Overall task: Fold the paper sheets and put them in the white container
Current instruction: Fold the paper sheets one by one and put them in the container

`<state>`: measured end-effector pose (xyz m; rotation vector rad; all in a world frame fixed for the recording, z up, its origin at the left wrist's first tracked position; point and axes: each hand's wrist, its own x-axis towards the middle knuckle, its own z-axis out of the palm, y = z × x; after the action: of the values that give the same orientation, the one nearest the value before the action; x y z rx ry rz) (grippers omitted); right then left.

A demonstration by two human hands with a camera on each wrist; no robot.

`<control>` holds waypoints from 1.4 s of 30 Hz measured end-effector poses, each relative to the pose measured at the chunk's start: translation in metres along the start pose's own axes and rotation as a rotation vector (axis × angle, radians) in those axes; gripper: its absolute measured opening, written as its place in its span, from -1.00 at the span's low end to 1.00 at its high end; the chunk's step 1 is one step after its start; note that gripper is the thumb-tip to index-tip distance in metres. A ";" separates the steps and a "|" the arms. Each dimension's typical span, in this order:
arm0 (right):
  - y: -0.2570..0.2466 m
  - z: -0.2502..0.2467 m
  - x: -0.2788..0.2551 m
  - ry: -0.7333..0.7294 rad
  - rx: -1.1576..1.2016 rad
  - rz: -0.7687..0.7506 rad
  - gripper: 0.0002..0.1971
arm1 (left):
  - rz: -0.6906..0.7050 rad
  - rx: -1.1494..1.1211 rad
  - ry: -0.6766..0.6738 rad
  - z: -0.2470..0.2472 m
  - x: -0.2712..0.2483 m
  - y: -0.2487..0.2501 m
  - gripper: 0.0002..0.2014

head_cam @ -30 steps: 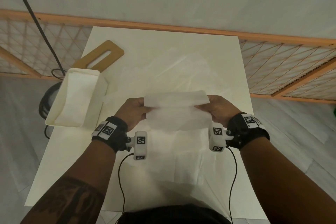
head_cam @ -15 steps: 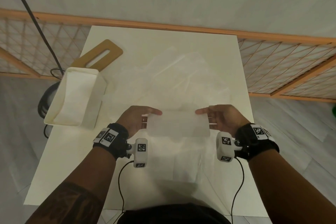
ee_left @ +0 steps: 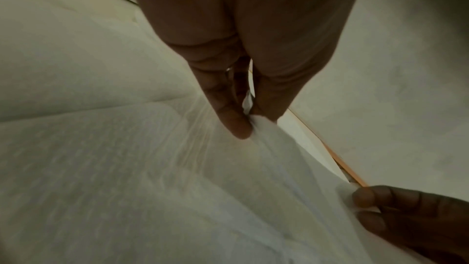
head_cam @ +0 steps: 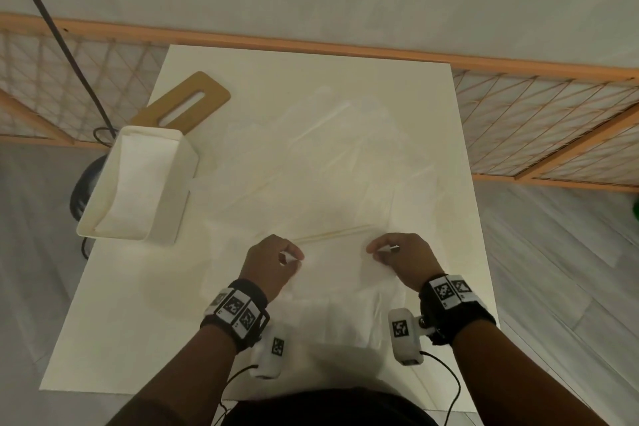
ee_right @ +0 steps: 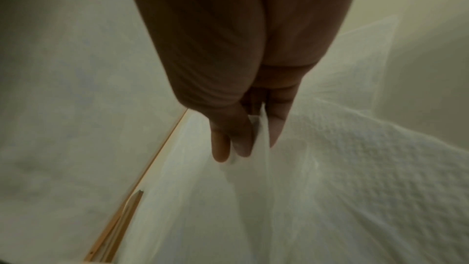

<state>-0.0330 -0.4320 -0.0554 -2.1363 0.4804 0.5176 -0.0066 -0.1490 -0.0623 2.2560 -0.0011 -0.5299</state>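
Note:
A thin white paper sheet (head_cam: 333, 258) is stretched between my two hands just above the white table (head_cam: 138, 322). My left hand (head_cam: 292, 258) pinches its left edge between thumb and fingers (ee_left: 236, 125), with the paper (ee_left: 152, 168) running away below. My right hand (head_cam: 375, 249) pinches the right edge; its fingertips (ee_right: 243, 144) clamp the embossed paper (ee_right: 355, 168). More loose sheets (head_cam: 311, 156) lie spread over the table beyond the hands. The white container (head_cam: 138, 180) stands at the table's left side, with folded paper inside.
A flat wooden board with a slot (head_cam: 183, 105) lies behind the container. An orange lattice rail (head_cam: 536, 135) runs behind and beside the table. A dark cable (head_cam: 62, 41) hangs at the far left.
Both hands have drawn the sheet down and toward me, from held up with its top edge folded over to low near the table.

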 end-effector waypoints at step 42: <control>-0.158 0.082 0.063 -0.255 0.403 0.177 -0.53 | -0.068 0.369 0.312 -0.087 0.069 -0.039 -0.67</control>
<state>0.0849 -0.2868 -0.0290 -1.6267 0.5772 0.7161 0.0820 -0.0722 -0.0643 2.6873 0.1470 -0.2176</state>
